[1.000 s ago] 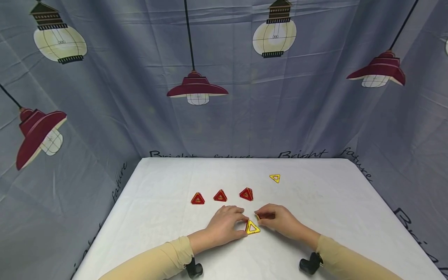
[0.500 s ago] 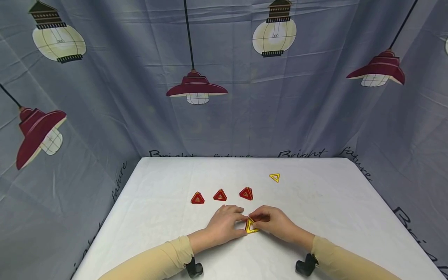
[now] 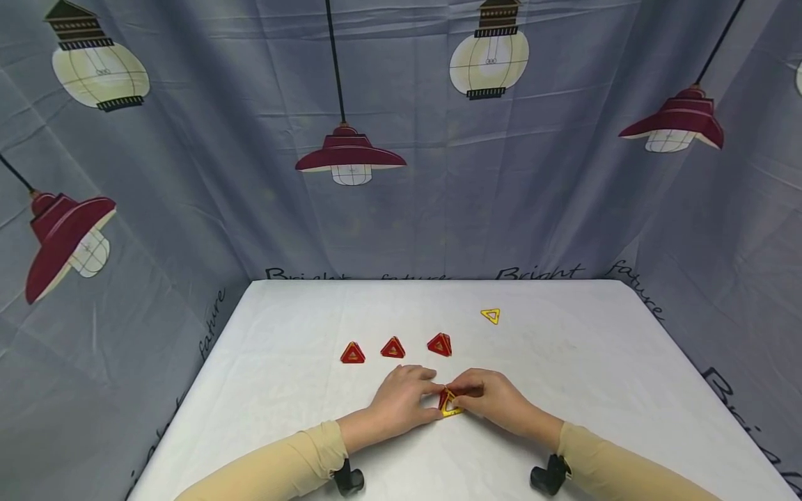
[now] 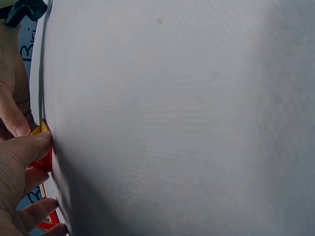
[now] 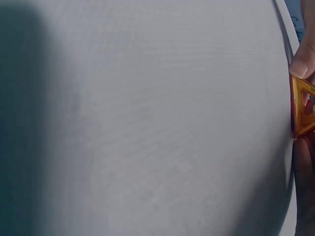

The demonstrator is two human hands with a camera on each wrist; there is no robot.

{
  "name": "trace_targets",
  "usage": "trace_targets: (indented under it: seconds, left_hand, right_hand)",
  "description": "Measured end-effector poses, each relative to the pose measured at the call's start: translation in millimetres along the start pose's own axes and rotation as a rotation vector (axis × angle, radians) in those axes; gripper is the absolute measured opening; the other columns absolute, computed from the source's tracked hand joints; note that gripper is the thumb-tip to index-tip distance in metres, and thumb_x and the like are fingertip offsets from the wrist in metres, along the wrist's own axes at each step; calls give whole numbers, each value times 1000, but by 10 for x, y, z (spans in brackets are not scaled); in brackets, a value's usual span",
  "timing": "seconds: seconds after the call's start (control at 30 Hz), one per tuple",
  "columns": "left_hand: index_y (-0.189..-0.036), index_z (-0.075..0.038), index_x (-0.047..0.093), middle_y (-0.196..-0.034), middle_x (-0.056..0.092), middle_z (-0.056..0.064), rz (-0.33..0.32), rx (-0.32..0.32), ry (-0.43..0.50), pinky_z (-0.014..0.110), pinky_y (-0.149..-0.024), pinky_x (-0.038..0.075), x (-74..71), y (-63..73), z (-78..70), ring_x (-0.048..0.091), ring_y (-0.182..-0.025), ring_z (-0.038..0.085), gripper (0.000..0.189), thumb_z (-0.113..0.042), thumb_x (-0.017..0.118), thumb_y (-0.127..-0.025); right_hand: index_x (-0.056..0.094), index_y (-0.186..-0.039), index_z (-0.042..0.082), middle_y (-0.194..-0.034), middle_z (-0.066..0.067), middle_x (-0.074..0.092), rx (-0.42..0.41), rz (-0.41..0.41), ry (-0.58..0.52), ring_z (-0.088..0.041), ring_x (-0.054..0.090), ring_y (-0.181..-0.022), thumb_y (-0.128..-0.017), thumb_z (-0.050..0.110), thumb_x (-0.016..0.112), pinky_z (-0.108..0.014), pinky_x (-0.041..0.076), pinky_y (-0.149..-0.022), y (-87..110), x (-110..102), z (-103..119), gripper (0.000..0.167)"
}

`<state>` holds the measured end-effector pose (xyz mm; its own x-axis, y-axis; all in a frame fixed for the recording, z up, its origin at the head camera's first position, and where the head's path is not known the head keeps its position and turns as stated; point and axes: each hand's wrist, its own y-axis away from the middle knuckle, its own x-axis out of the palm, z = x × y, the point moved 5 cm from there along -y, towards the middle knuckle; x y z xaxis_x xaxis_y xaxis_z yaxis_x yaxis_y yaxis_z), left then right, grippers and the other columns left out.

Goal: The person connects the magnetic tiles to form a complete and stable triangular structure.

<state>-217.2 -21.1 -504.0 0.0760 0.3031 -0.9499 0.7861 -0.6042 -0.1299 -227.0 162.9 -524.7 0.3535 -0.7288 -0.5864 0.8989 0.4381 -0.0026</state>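
Near the middle of the table's front part, a small pyramid of red and yellow triangle tiles (image 3: 448, 406) stands between both hands. My left hand (image 3: 402, 400) holds it from the left, thumb low and index finger at the upper edge. From the right, my right hand (image 3: 498, 396) pinches a yellow triangle tile against the pyramid's top; the fingers hide most of that tile. In the right wrist view the pyramid's yellow face (image 5: 298, 109) shows between the fingertips. The left wrist view shows a thumb over its red side (image 4: 47, 160).
Behind the hands stand three red triangle pyramids, at left (image 3: 353, 353), middle (image 3: 392, 348) and right (image 3: 440, 344). A single yellow triangle tile (image 3: 491, 316) lies farther back. The white tabletop (image 3: 301, 313) ends against a grey patterned curtain (image 3: 401, 223).
My right hand has moved left, bringing its yellow tile from beside the pyramid onto its top. The pyramid has leaned its yellow face up slightly; my left hand has stayed in place.
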Motion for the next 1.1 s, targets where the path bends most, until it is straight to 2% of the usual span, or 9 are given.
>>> trace_targets:
  seconds: [0.27, 0.57, 0.9, 1.1]
  left_hand:
    - [-123, -23, 77, -137, 63, 1, -13, -7, 27, 46, -112, 38, -13, 9, 8, 53, -130, 19, 41, -43, 80, -87]
    - [-123, -24, 77, -138, 63, 0, -6, -21, 45, 46, -112, 38, 3, 6, 21, 53, -130, 19, 42, -44, 81, -86]
    - [-120, -24, 77, -136, 63, 1, -25, -4, 54, 47, -110, 39, 5, 13, 23, 53, -129, 20, 39, -44, 81, -87]
    - [-120, -24, 77, -136, 63, -1, -14, -16, 56, 46, -111, 38, -5, 9, 21, 53, -129, 18, 39, -43, 81, -86]
  right_hand:
    - [76, -114, 21, -102, 10, 68, 6, 17, -4, -10, 65, -92, -90, 15, 81, -24, 56, -79, -4, 7, -4, 25]
    - [74, -113, 22, -98, 9, 64, 7, 26, 44, -12, 60, -86, -87, 13, 83, -24, 53, -74, -31, 2, 13, 30]
    - [74, -116, 19, -100, 10, 65, 23, 31, 55, -10, 60, -87, -87, 14, 83, -24, 53, -75, -17, 3, 17, 30]
    - [77, -108, 24, -96, 13, 64, 18, 5, 122, -9, 57, -84, -87, 18, 83, -24, 50, -71, 21, -52, -8, 23]
